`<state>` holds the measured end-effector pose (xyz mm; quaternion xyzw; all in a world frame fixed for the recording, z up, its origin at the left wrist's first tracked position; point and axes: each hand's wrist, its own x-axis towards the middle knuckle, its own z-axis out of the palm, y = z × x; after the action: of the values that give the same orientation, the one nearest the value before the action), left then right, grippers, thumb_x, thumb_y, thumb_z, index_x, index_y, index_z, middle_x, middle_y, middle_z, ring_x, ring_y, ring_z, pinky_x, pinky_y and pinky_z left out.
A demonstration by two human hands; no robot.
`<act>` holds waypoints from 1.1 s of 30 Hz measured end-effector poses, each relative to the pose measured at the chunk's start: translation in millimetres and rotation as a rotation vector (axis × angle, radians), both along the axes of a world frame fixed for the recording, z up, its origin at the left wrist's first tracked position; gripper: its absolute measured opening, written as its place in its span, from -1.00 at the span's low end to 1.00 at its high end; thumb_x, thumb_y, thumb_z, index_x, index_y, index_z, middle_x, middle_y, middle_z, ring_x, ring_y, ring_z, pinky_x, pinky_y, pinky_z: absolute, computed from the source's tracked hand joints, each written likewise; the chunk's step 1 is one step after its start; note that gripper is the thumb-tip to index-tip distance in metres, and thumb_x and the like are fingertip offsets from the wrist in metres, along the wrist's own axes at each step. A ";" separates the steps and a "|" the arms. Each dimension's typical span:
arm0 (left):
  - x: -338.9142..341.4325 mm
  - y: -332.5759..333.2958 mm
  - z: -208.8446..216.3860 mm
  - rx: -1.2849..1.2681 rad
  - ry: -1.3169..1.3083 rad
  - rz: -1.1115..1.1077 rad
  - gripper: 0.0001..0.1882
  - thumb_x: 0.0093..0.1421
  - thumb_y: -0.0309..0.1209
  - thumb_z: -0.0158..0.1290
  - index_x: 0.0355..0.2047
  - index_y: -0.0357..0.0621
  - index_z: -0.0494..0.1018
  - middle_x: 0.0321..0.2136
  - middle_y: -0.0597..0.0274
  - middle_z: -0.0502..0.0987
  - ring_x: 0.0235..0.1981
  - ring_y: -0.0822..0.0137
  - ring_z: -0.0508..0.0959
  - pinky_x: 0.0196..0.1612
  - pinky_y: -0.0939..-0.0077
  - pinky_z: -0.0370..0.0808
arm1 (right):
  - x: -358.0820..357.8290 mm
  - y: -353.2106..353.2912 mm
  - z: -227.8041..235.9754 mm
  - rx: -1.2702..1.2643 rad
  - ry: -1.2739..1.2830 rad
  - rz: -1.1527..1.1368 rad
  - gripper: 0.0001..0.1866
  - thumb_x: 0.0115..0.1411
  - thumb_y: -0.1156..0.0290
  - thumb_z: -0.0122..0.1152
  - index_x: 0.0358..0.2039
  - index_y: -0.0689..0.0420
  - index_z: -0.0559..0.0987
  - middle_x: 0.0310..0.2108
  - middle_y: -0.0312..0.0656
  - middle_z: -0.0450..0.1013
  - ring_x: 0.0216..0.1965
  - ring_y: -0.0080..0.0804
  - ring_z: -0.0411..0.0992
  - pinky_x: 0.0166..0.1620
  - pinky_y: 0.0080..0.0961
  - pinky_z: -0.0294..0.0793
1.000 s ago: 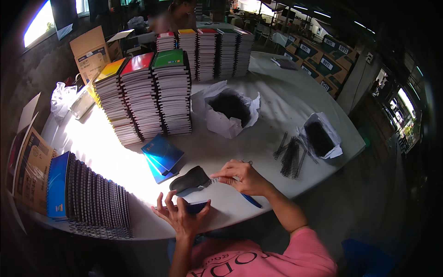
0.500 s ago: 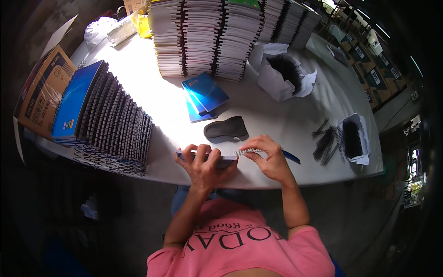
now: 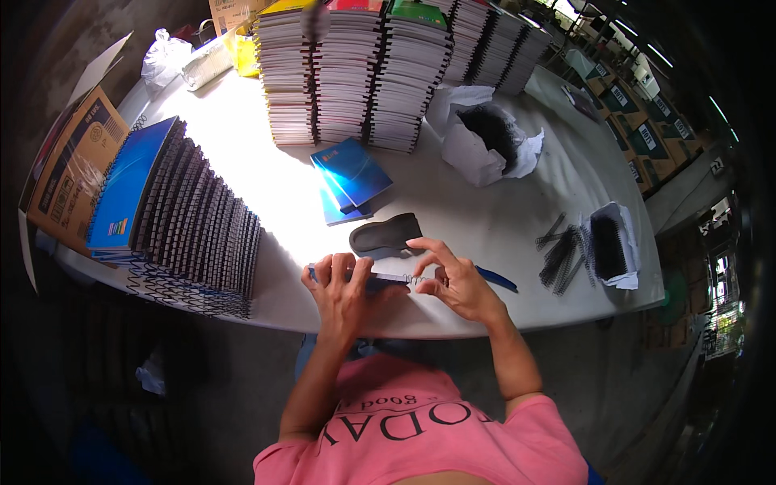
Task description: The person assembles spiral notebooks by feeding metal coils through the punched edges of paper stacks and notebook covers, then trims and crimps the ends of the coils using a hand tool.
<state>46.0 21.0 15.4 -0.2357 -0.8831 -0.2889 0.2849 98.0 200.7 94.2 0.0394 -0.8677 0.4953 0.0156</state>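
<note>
My left hand (image 3: 339, 287) is closed around a thin blue notebook (image 3: 373, 283) held at the table's near edge, its fingers over the top. A wire spiral coil (image 3: 411, 280) sticks out at the notebook's right end. Beside that coil is my right hand (image 3: 457, 287), index finger raised and thumb apart from it. The thumb tip is close to the coil; whether it touches cannot be made out. Just beyond my hands lies a dark, shoe-sole-shaped pad (image 3: 386, 234). A blue strip-like tool (image 3: 496, 280), partly behind my right hand, rests on the table.
Spiral-bound blue notebooks (image 3: 194, 218) stand in a row at left, beside a cardboard box (image 3: 77, 174). Tall book stacks (image 3: 343, 89) rise at the back. Two blue books (image 3: 352, 174) lie mid-table. Black coils fill a white paper wrap (image 3: 469, 153) and a box (image 3: 612, 246); loose coils (image 3: 562, 259) lie nearby.
My right hand has moved left toward the notebook, and its index finger has lifted off the coil. Less of the coil sticks out. My left hand still grips the notebook.
</note>
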 end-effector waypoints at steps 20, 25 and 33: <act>5.4 -10.5 18.1 -0.035 -0.038 -0.138 -0.45 -0.20 0.11 0.25 -0.58 -0.15 0.39 -0.37 0.08 0.35 -0.20 0.07 0.28 -0.08 0.13 0.20 | -80.3 31.6 -42.8 -0.183 0.163 0.207 -0.59 0.05 0.54 0.16 -0.02 0.07 0.47 -0.17 -0.06 0.47 -0.11 -0.21 0.46 -0.02 -0.25 0.44; 5.5 -16.3 14.3 -0.009 -0.101 -0.190 -0.52 -0.19 -0.01 0.27 -0.52 -0.14 0.39 -0.30 0.11 0.32 -0.14 0.03 0.22 -0.07 0.05 0.16 | -44.0 43.2 -53.4 -0.549 -0.110 0.569 -0.72 -0.05 0.57 0.25 -0.25 0.25 0.61 -0.25 -0.07 0.52 -0.19 -0.36 0.50 -0.08 -0.51 0.45; 5.4 -11.9 22.0 -0.024 -0.116 -0.225 -0.50 -0.21 -0.02 0.28 -0.57 -0.18 0.36 -0.28 0.05 0.31 -0.12 -0.02 0.22 -0.08 0.05 0.20 | -45.8 43.0 -48.4 -0.140 -0.069 0.246 -0.64 -0.18 0.71 0.21 -0.30 0.16 0.65 -0.35 -0.19 0.58 -0.33 -0.51 0.51 -0.19 -0.59 0.44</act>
<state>51.4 9.1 37.4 -0.3194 -0.8695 -0.3218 0.1962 52.2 243.8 45.7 0.1272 -0.8198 0.5537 -0.0724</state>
